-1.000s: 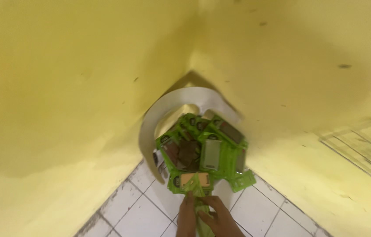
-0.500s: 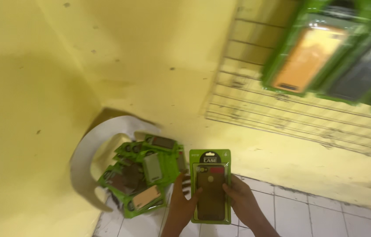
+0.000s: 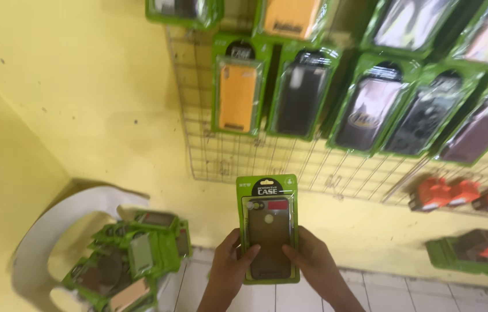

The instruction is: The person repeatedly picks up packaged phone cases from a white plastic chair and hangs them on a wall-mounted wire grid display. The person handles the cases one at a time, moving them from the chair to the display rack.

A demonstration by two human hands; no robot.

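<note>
Both hands hold one case pack (image 3: 268,228) upright, just below the wire grid (image 3: 290,164) and not yet on it. Left hand (image 3: 229,263) and right hand (image 3: 313,263) each close their fingers on a lower side edge, thumbs on the front

Progress, as I judge it: top rows of the grid are already hung, the lower part is bare wire, and a heap of packs (image 3: 131,260) sits unhung in the white chair (image 3: 42,231) at left, so plenty is left

Packages:
- held pack: green card, black label arch on top, dark brown case, small red tag
- hung: orange case (image 3: 238,89), black case (image 3: 302,92), darker ones to the right, all green-framed
- orange-red items (image 3: 463,193) at the grid's lower right
- green stack (image 3: 475,254) low right
</note>
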